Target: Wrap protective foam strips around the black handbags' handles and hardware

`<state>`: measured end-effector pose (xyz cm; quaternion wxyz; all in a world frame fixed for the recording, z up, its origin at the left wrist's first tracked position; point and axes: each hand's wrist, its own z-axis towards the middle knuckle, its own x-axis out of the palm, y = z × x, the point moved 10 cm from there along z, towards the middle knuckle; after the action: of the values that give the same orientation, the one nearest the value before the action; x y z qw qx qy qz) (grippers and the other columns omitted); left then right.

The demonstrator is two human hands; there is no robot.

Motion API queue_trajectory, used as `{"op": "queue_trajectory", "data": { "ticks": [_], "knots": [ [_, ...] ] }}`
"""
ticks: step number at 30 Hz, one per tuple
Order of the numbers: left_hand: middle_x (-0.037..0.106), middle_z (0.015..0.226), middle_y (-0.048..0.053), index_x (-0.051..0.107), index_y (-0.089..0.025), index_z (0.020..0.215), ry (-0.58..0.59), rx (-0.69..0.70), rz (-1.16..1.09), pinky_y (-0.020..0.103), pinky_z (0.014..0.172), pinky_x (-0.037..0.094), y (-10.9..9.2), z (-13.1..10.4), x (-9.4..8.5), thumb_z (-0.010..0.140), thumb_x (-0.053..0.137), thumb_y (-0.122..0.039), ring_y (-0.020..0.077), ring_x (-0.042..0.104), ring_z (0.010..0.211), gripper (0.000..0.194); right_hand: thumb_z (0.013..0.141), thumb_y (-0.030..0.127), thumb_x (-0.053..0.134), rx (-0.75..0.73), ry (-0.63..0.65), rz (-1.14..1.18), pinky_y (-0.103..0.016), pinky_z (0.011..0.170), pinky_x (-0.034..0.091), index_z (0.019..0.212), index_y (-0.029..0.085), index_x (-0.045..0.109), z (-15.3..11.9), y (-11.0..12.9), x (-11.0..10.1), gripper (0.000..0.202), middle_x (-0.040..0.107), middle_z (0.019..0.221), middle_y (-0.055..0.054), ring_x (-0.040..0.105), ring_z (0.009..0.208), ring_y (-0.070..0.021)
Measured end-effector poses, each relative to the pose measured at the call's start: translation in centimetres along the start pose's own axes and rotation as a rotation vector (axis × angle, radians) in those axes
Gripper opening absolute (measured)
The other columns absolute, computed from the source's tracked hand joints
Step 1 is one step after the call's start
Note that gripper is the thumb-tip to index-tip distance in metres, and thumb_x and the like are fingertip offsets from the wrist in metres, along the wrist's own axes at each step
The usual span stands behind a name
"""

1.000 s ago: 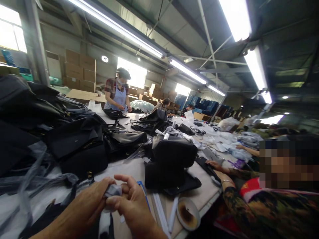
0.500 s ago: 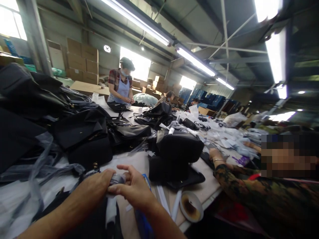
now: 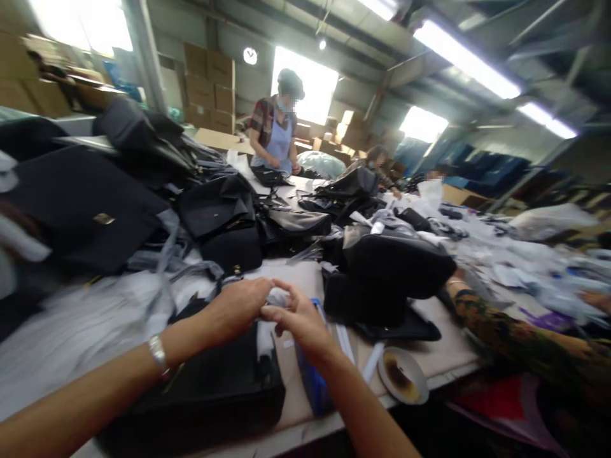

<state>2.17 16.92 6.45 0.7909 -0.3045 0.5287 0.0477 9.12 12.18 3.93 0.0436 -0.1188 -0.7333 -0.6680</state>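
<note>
My left hand [image 3: 245, 305] and my right hand [image 3: 298, 315] meet above the front of the table. Between them is a small grey-white wrapped bundle [image 3: 277, 297], partly covered by the fingers. Both hands are closed on it, the right one with thumb and fingers at its right side. Below my left forearm lies a black bag [image 3: 224, 375], with a white wrapped strip [image 3: 265, 340] on its right part. Under my right hand a blue item [image 3: 312, 381] rests on the table.
Black bags [image 3: 219, 213] are piled at the left, and more black bags [image 3: 396, 267] stand right of my hands. A round bowl [image 3: 403, 375] with brown residue is near the table edge [image 3: 449, 375]. A co-worker's camouflage sleeve [image 3: 506, 324] reaches in at right; a person in an apron [image 3: 279, 137] stands behind.
The view has swung left, so the scene sits further right. More of the black bag under my left forearm shows, and a bracelet is visible. My hands stay together on the bundle.
</note>
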Motion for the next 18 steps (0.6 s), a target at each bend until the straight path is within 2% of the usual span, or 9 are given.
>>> {"op": "queue_trajectory", "data": {
  "ticks": [3,5,6,8,10,13,15,17,18],
  "knots": [
    [0.068,0.097,0.012,0.053,-0.010,0.117,0.054,-0.051,-0.052,0.036,0.077,0.054,-0.2,-0.7,-0.6,0.090,0.045,-0.020,0.0253,0.067,0.089,0.029,0.074,0.035,0.073,-0.043,-0.063,-0.093,-0.019,0.049,0.039,0.130,0.014,0.050,-0.3,0.8,-0.4,0.064,0.065,0.084,-0.002,0.054,0.060,-0.0102],
    [0.061,0.122,0.014,0.042,-0.012,0.132,0.025,-0.089,-0.057,0.035,0.094,0.051,-0.1,-2.3,-2.1,0.094,0.048,-0.028,0.0235,0.061,0.111,0.042,0.078,0.039,0.071,-0.070,-0.121,-0.166,-0.020,0.049,0.041,0.131,0.014,0.049,-0.7,0.4,-0.4,0.063,0.066,0.083,-0.003,0.053,0.057,-0.0106],
    [0.056,0.132,0.015,0.037,-0.013,0.137,-0.035,-0.101,-0.065,0.037,0.102,0.046,-0.3,-3.7,-3.3,0.094,0.049,-0.028,0.0236,0.055,0.121,0.047,0.079,0.041,0.070,-0.076,-0.141,-0.211,-0.021,0.050,0.043,0.132,0.014,0.049,-1.2,0.0,-0.2,0.063,0.067,0.084,-0.005,0.055,0.058,-0.0121],
    [0.052,0.137,0.014,0.036,-0.016,0.139,-0.159,-0.188,-0.056,0.039,0.110,0.040,-0.5,-7.6,-5.7,0.096,0.047,-0.025,0.0224,0.048,0.129,0.046,0.081,0.044,0.067,-0.100,-0.157,-0.321,-0.024,0.051,0.047,0.132,0.014,0.049,-2.6,-1.0,0.5,0.062,0.069,0.087,-0.007,0.061,0.063,-0.0161],
    [0.054,0.134,0.012,0.039,-0.018,0.137,-0.182,-0.288,-0.046,0.039,0.109,0.041,-0.7,-12.2,-6.3,0.098,0.041,-0.023,0.0210,0.049,0.128,0.040,0.085,0.045,0.063,-0.146,-0.156,-0.479,-0.025,0.050,0.047,0.134,0.016,0.049,-4.0,-2.0,1.4,0.059,0.069,0.083,-0.006,0.062,0.060,-0.0173],
    [0.052,0.140,0.011,0.037,-0.020,0.141,-0.070,-0.325,0.003,0.040,0.111,0.040,-1.3,-17.5,-4.0,0.096,0.045,-0.023,0.0219,0.046,0.131,0.045,0.090,0.045,0.057,-0.234,-0.181,-0.768,-0.026,0.046,0.044,0.137,0.019,0.047,-5.5,-3.1,2.6,0.056,0.068,0.072,-0.002,0.058,0.050,-0.0174],
    [0.051,0.141,0.012,0.037,-0.019,0.142,-0.005,-0.314,0.100,0.044,0.113,0.038,-1.2,-19.3,-1.8,0.091,0.056,-0.024,0.0260,0.045,0.132,0.054,0.091,0.044,0.055,-0.302,-0.192,-0.912,-0.030,0.055,0.051,0.137,0.020,0.048,-5.9,-3.5,3.3,0.052,0.072,0.089,-0.007,0.067,0.063,-0.0216],
    [0.053,0.139,0.014,0.041,-0.016,0.140,0.037,-0.289,0.216,0.049,0.112,0.037,-0.9,-19.7,0.3,0.086,0.064,-0.020,0.0299,0.046,0.131,0.059,0.092,0.040,0.053,-0.359,-0.156,-1.004,-0.036,0.073,0.055,0.136,0.021,0.048,-6.0,-3.8,4.3,0.048,0.068,0.116,-0.011,0.071,0.087,-0.0268],
    [0.054,0.138,0.015,0.042,-0.014,0.138,0.048,-0.273,0.264,0.050,0.112,0.037,-0.7,-19.6,1.0,0.085,0.065,-0.016,0.0309,0.047,0.130,0.058,0.093,0.038,0.052,-0.370,-0.120,-1.041,-0.038,0.080,0.055,0.136,0.021,0.047,-5.9,-4.0,4.7,0.047,0.066,0.123,-0.012,0.070,0.096,-0.0283]
  ]
}}
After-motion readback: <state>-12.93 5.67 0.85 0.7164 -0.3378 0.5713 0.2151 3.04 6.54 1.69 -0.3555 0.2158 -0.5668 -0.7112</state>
